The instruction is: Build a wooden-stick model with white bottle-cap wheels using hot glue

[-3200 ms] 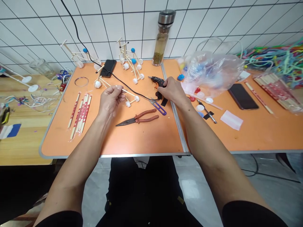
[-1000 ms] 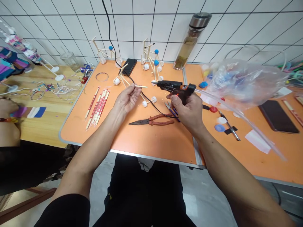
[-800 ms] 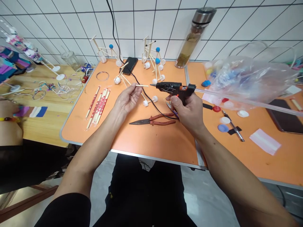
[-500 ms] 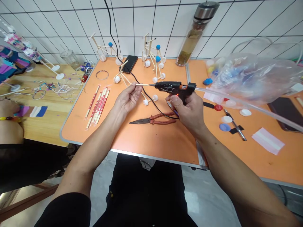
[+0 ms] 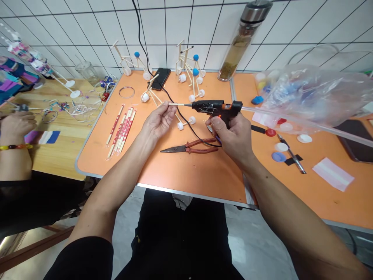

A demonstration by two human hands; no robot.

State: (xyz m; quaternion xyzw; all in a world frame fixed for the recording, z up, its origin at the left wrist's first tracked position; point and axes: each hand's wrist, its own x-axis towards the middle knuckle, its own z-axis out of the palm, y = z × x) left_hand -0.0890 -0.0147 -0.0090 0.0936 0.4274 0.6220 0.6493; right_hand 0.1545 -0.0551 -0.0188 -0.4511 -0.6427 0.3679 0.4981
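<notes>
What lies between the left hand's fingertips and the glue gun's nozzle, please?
The head view shows a thin pale stick, pinched in the left hand, spanning that stretch up to the nozzle.

Bench (image 5: 180, 171) set against tiled wall (image 5: 180, 23). Along its back, left to right: stick model (image 5: 136, 55), phone (image 5: 163, 76), second stick model (image 5: 195, 72), drinking bottle (image 5: 241, 46). Left part: wrapped chopsticks (image 5: 126, 130), wire ring (image 5: 126, 97) behind them. Front centre: pliers (image 5: 177, 149), cable (image 5: 189, 126) crossing over one handle. Above mid-bench: stick (image 5: 176, 104) in left hand (image 5: 160, 120), right end at nozzle of glue gun (image 5: 208, 107), gun in right hand (image 5: 234, 134). Right part: pen (image 5: 293, 154), bottle cap (image 5: 279, 156) just left of it, plastic bag (image 5: 314, 89) behind. Farther left, neighbouring bench (image 5: 58, 161): glass jar (image 5: 87, 72) at back, co-worker's hand (image 5: 19, 123) nearer front.
</notes>
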